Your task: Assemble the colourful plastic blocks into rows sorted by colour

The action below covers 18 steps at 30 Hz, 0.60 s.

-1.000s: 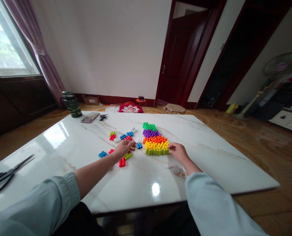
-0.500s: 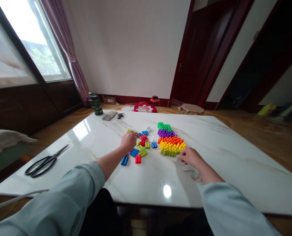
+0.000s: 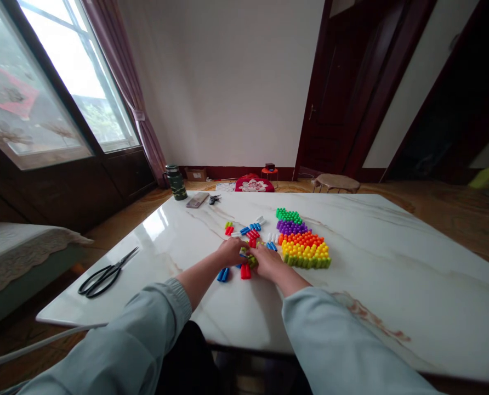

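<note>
My left hand [image 3: 231, 251] and my right hand [image 3: 268, 261] meet over the middle of the loose coloured pieces. Their fingers are bent and closed in on small lime-green plastic tubes [image 3: 250, 260], partly hidden by the fingers. Just below lies a red pair of tubes [image 3: 245, 272], with a blue pair [image 3: 223, 275] left of it. More red tubes [image 3: 253, 234], blue tubes [image 3: 255, 226] and white tubes [image 3: 273, 237] lie beyond my fingers. To the right stands a block of tubes in coloured bands, with orange tubes [image 3: 302, 239] in its middle and a lime-green row [image 3: 306, 263] nearest me.
Black-handled scissors [image 3: 104, 277] lie on the white marbled table [image 3: 376, 252] at left. A camouflage flask [image 3: 176, 182], a phone [image 3: 197, 200] and keys [image 3: 214, 199] are at the far left edge. A stool [image 3: 336, 182] stands beyond the table.
My right hand has moved left from the banded block to the loose tubes. My left hand has come down nearer to me and now meets it. The view has shifted slightly left.
</note>
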### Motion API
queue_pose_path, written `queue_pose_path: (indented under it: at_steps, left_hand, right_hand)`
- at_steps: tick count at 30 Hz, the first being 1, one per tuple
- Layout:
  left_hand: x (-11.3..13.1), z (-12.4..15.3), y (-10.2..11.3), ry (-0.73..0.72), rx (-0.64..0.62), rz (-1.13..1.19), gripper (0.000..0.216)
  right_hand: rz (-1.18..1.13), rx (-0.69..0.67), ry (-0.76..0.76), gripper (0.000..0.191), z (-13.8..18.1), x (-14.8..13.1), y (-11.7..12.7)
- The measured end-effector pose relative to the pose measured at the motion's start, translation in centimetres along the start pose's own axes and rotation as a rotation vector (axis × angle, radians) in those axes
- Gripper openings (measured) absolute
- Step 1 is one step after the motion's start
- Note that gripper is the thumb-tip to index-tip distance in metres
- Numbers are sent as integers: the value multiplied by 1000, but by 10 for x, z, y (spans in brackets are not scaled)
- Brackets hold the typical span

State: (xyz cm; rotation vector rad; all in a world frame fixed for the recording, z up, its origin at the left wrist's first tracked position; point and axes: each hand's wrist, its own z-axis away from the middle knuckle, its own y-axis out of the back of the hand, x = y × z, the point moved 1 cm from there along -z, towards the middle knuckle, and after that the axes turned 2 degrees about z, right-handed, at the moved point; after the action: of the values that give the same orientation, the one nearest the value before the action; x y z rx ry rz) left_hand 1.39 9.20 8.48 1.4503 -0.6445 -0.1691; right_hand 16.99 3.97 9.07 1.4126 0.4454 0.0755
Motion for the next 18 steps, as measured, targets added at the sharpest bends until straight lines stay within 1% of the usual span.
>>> queue_pose_path:
  at_steps: [4,7,10,16,18]
  left_hand:
    - [3,-4,-7,20,-8,-18,39]
    - [6,-5,-11,21,-1,-19,47]
    - [8,-4,-15,9,-2,-23,56]
    - [8,-5,-20,16,-25,-39,49]
    - [8,-6,-21,15,-25,-36,46]
  right_hand:
    - [51,32,-57,43,-4,-6,-4]
    - [71,67,-78,38,-6,-8,-7]
    - [83,68,-87,39,-6,-9,-7]
    - [79,19,-122,44,0,-11,-4]
    - [71,10,-129,42,3,-11,-2]
